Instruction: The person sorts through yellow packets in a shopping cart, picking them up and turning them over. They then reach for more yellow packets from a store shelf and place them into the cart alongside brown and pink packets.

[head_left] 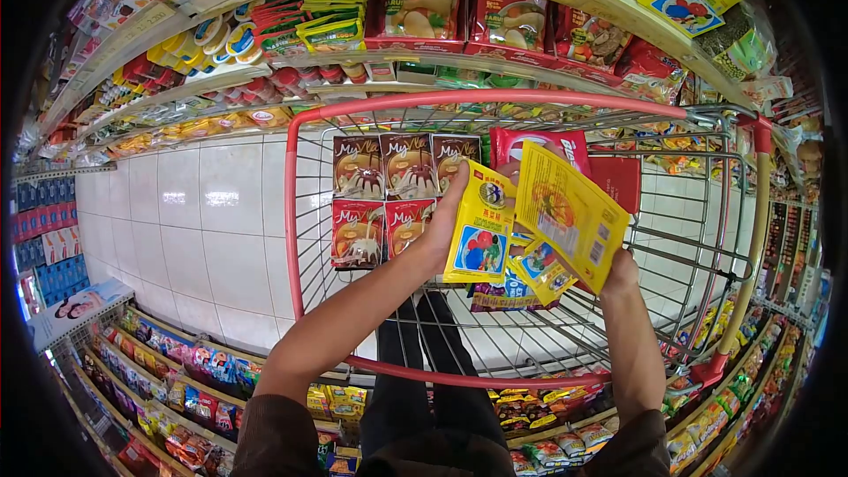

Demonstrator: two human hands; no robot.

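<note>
Cart [300, 203] first, red-rimmed, brown sachets stacked at its far end. My left hand [440, 228] pinches a yellow packet [480, 230] over the basket; my right hand [618, 272] clamps a fanned bunch of yellow sachets [570, 212]. Loading step, I reckon: next needs lowering them in, then loosening the fingers.

- Left hand [442, 228]: grips yellow packet [480, 228], above the red-rimmed cart [495, 102].
- Right hand [618, 272]: grips larger yellow packet [570, 212], above the cart.
- Brown sachets [389, 199]: inside cart.
</note>
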